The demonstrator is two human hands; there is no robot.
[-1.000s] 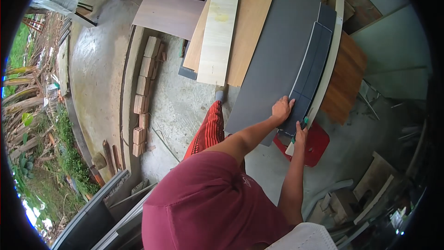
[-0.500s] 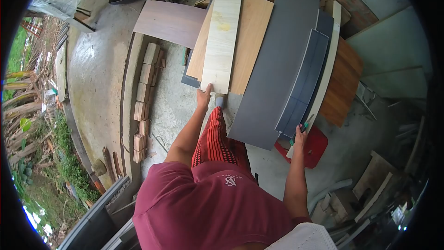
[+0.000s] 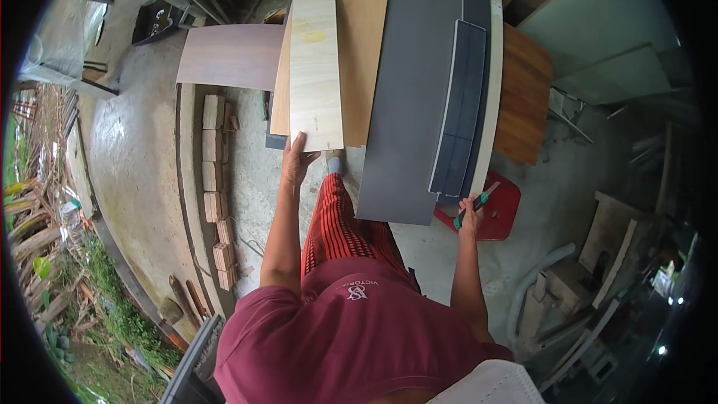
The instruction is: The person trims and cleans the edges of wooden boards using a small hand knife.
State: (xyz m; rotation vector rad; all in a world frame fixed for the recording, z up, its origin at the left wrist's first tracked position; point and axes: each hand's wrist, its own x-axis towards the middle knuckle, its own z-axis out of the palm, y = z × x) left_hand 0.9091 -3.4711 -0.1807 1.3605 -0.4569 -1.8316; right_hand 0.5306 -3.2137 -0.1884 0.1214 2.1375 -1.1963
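Observation:
A long pale wooden board [image 3: 315, 75] lies over a tan board [image 3: 359, 67]. My left hand [image 3: 296, 158] grips its near end at the left corner, thumb on top and fingers beneath. To the right, my right hand [image 3: 470, 215] is closed around a green and black handled tool [image 3: 462, 213] with a short light blade, near the lower end of a narrow cream strip [image 3: 490, 90]. Between the hands lies a wide dark grey panel [image 3: 411, 90], with a smaller framed dark panel [image 3: 458, 112] beside it on the right.
A red plastic stool [image 3: 502, 209] is beyond my right hand. Bricks [image 3: 213, 172] line the low kerb at left. A pinkish board [image 3: 228, 54] extends left, and a reddish-brown board [image 3: 523, 93] lies right. Concrete pieces [image 3: 568, 284] stand at lower right.
The view has shifted, so the boards appear further left. My left hand now grips the pale board's near corner with its fingers underneath. The tool's blade shows more clearly in my right hand.

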